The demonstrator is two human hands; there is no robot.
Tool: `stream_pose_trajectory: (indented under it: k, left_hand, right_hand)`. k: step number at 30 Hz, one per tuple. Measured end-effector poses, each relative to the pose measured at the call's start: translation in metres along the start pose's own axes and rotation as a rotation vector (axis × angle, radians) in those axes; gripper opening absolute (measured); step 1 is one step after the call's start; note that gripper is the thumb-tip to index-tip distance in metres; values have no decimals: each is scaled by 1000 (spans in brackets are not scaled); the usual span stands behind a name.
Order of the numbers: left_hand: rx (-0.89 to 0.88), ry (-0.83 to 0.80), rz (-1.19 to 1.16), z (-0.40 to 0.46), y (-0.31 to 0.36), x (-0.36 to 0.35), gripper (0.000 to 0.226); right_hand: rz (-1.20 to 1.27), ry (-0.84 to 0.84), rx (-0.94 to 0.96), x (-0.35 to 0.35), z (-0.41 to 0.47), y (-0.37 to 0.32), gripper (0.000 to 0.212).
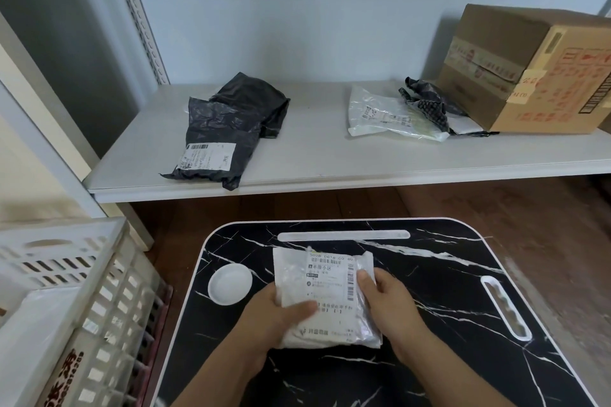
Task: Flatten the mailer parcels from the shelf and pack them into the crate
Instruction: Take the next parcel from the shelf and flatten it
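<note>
On the black marble-patterned worktop [446,291], at about six o'clock in the view, lies one white mailer parcel [325,297] with a printed shipping label facing up. Both hands hold it. The left hand [281,312] grips its nine o'clock edge, thumb curled over the top face and the other fingers hidden beneath. The right hand [388,297] grips the three o'clock edge, thumb pressed on the label's side, the remaining fingers tucked under the parcel.

One round white dish [230,283] sits on the worktop just beside the parcel, at its nine o'clock. Two white slots are set into the worktop: one long slot [344,236] at twelve o'clock of the parcel and one slanted slot [504,307] at three o'clock.

One white slatted crate [99,291] stands at eight o'clock, next to the worktop, with something white lying inside.

Beyond, at twelve o'clock, the grey shelf [314,162] carries four mailers: two black mailers [228,132] overlapping at eleven o'clock, one clear plastic mailer [386,116] at one o'clock, and one crumpled dark mailer [429,106] touching it. One cardboard box [525,69] stands at two o'clock, just beside the crumpled one.
</note>
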State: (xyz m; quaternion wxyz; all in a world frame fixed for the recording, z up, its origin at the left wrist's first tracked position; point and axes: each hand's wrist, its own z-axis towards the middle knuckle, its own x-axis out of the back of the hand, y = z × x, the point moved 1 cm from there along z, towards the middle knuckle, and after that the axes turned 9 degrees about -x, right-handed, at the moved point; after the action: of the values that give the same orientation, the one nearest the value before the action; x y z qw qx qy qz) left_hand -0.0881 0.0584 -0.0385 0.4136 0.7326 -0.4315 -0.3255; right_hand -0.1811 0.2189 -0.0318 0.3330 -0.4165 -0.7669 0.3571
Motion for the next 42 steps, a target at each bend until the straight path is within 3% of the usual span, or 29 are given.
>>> stream_pose_trajectory:
  k: [5,9,12,14,16,17,19,22,25,31,42]
  left_hand:
    - [0,-38,-1,5,-11,-8,46]
    - [-52,32,-172,13,-15,-11,46]
    - [-72,132,-159,21,-20,-13,47]
    - [-150,299,156,27,-26,-13,61]
    - [-193,456,604,29,-26,-12,91]
    - [-216,492,851,31,-26,-12,96]
    - [-426,447,1280,34,-32,-13,75]
    - [-717,184,1499,43,-61,-12,52]
    - [-689,80,1562,45,-73,-9,57]
    - [-664,104,1576,50,-81,-13,64]
    - [-706,141,1558,55,-87,-17,56]
  right_hand:
    - [158,-60,-89,-6,11,8,25]
    - [189,-89,-91,-15,15,13,25]
    - [35,52,-23,-20,23,19,20]
    - [-301,205,104,-20,28,24,19]
    - [-644,310,238,-26,32,34,45]
    - [-766,335,330,-30,32,36,48]
    - [-973,320,466,-38,33,44,51]
    - [-1147,299,589,-43,39,61,56]
    - [-1191,313,632,-44,40,68,52]
    - [-1210,339,643,-42,45,76,54]
    - [-1211,333,624,-43,52,80,52]
